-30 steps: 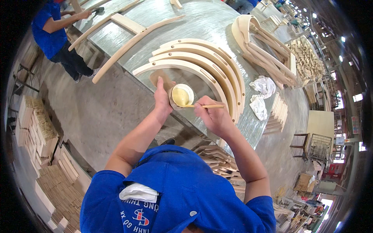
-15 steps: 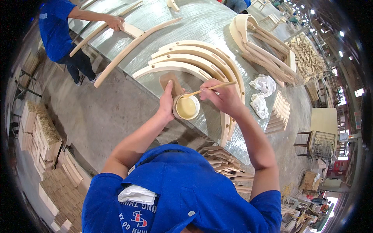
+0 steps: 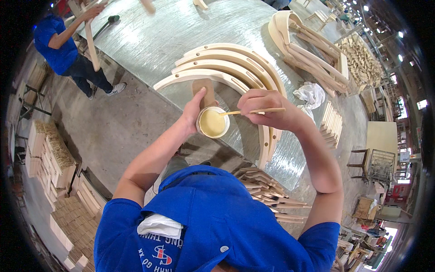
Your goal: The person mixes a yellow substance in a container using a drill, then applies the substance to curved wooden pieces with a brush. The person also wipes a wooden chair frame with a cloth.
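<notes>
The left hand (image 3: 192, 109) grasps a cup (image 3: 225, 123) of yellowish paste (image 3: 211, 124) and, at its twelve o'clock, a brown card (image 3: 209, 93); the right hand (image 3: 266, 100), at two o'clock, pinches a slim stick (image 3: 273, 109) reaching the paste

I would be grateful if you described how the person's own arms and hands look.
Both sleeves are short and plain blue, leaving the forearms uncovered. The left hand and right hand are bare, without gloves, and no watch or wristband shows.

Cup (image 3: 226, 122) and stick (image 3: 273, 109) in hands (image 3: 263, 100)
</notes>
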`<state>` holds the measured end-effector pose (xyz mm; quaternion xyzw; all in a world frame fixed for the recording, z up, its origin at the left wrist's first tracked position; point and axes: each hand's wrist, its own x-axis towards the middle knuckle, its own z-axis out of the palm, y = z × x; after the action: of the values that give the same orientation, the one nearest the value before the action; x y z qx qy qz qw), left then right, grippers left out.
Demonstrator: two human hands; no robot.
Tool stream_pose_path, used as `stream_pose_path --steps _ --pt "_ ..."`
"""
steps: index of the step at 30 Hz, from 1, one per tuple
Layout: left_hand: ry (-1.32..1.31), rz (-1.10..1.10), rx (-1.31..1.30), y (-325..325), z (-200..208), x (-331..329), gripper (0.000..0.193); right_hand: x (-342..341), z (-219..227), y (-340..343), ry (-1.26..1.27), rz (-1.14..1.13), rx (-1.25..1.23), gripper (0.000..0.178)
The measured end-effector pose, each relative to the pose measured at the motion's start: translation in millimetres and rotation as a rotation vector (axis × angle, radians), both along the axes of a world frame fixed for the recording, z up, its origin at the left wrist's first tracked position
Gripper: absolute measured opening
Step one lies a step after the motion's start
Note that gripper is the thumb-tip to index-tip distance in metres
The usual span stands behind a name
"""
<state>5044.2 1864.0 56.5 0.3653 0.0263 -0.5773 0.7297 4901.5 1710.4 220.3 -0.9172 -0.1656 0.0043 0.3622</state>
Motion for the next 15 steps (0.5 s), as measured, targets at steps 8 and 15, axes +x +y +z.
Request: stream_pose_path --steps 8,15 --pt "-0.072 -0.075 0.084 7 8 19 0.056 11 14 -1 0.123 0.185 -0.045 0.006" --pt "-0.085 0.103 0.059 14 1 67 0.057 36 17 9 -0.215 -0.078 -0.028 0.003"
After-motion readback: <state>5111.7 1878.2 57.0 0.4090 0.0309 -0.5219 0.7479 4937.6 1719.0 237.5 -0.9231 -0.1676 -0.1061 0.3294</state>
